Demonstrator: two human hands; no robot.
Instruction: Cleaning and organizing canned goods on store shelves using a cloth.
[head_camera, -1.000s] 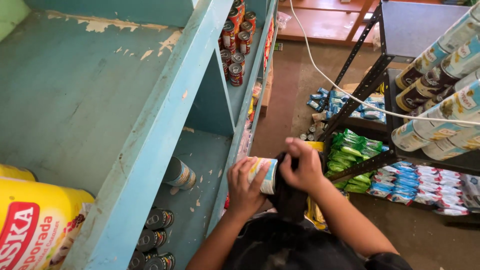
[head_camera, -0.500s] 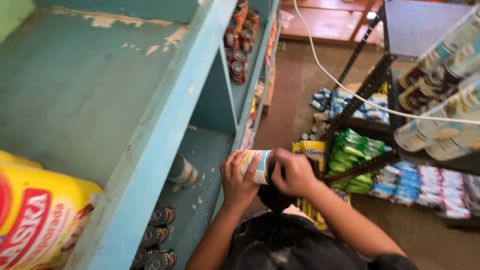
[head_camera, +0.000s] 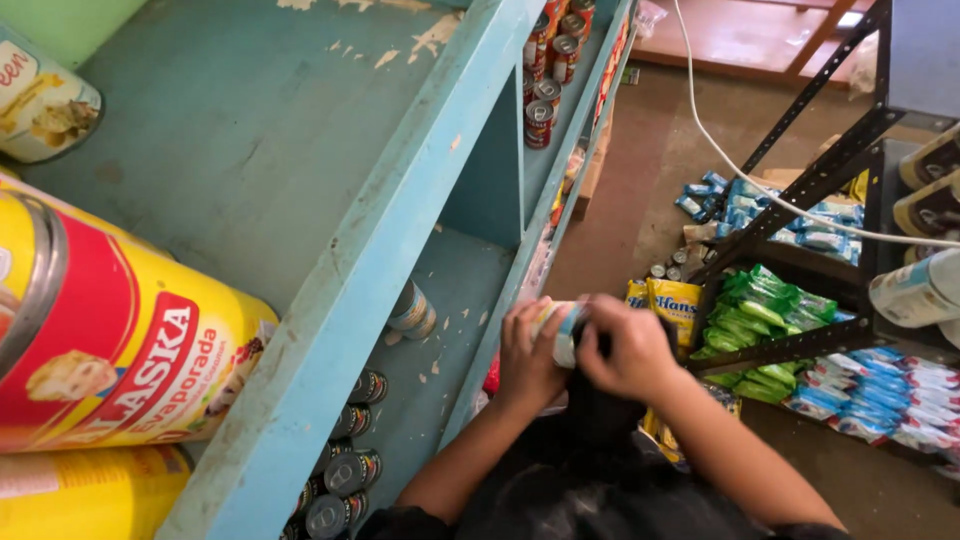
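My left hand (head_camera: 525, 360) grips a small can with a pale, multicoloured label (head_camera: 562, 325), held on its side just in front of the turquoise shelf's edge (head_camera: 400, 250). My right hand (head_camera: 625, 350) is closed over the can's other end, pressing a dark cloth (head_camera: 600, 410) that hangs down below both hands. Most of the can is hidden by my fingers.
Big yellow-and-red cans (head_camera: 120, 330) lie on the top shelf at left. The lower shelf holds one lone can (head_camera: 410, 310) and a row of dark cans (head_camera: 345, 470). Red cans (head_camera: 545, 90) stand farther along. A black metal rack (head_camera: 810, 180), green packets (head_camera: 765, 320) and blue packets (head_camera: 880, 390) are at right.
My right hand has shifted over the can's end with the cloth. Both hands stay together by the shelf edge. My view has dropped closer to the top shelf.
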